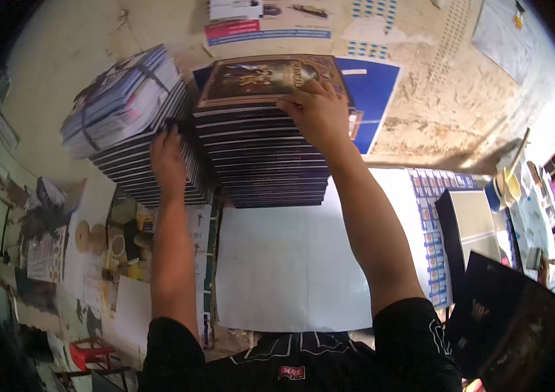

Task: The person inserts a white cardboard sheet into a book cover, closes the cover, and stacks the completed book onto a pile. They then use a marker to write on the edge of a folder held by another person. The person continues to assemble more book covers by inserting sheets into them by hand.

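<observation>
Two tall stacks of dark-edged hardcover books stand at the far side of the work surface. Atop the right stack (261, 157), a book (245, 78) with a brown illustrated cover faces up. My right hand (320, 117) rests on that book's near right part, thumb apart from the bent fingers. Beside the inner edge of the left stack (140, 166) is my left hand (168, 163), its fingers stretched upward against the books; the fingertips are partly lost in dark shadow. A strapped bundle of printed sheets (124, 98) lies on top of the left stack.
A white board (277, 268) covers the surface before me. To the right are a black box with cream panels (473, 219), a cup (503, 189) and large black covers (487, 313). Tape rolls (117, 246) lie leftward; a red stool (91, 354) stands lower left. The wall rises behind.
</observation>
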Demonstrator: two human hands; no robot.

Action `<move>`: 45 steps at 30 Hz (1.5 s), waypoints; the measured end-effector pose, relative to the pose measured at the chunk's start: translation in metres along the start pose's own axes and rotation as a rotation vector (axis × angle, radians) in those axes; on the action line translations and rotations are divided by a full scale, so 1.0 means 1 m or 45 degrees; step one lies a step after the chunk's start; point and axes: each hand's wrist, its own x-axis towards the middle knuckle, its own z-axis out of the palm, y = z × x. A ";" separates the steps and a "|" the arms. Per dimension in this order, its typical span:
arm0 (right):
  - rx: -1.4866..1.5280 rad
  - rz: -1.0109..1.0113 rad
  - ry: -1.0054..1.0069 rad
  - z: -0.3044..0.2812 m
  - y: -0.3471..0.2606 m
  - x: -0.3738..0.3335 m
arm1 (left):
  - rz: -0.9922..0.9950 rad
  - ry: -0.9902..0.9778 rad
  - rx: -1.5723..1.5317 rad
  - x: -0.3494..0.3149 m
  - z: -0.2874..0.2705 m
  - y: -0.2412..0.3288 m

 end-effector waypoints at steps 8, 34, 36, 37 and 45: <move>-0.135 0.339 -0.176 -0.017 0.006 -0.004 | 0.045 -0.719 -0.107 -0.096 -0.100 0.033; -0.081 1.431 -1.304 -0.206 -0.158 -0.525 | -0.352 -1.434 -0.828 -0.119 -0.226 0.053; -0.034 1.380 -1.131 -0.209 -0.146 -0.534 | -0.343 -1.503 -1.115 -0.138 -0.230 0.095; 0.030 1.398 -1.149 -0.211 -0.141 -0.536 | -0.415 -1.624 -1.195 -0.148 -0.232 0.119; 0.331 1.416 -1.224 -0.257 -0.111 -0.567 | -0.744 -2.571 -1.600 -0.264 -0.209 0.285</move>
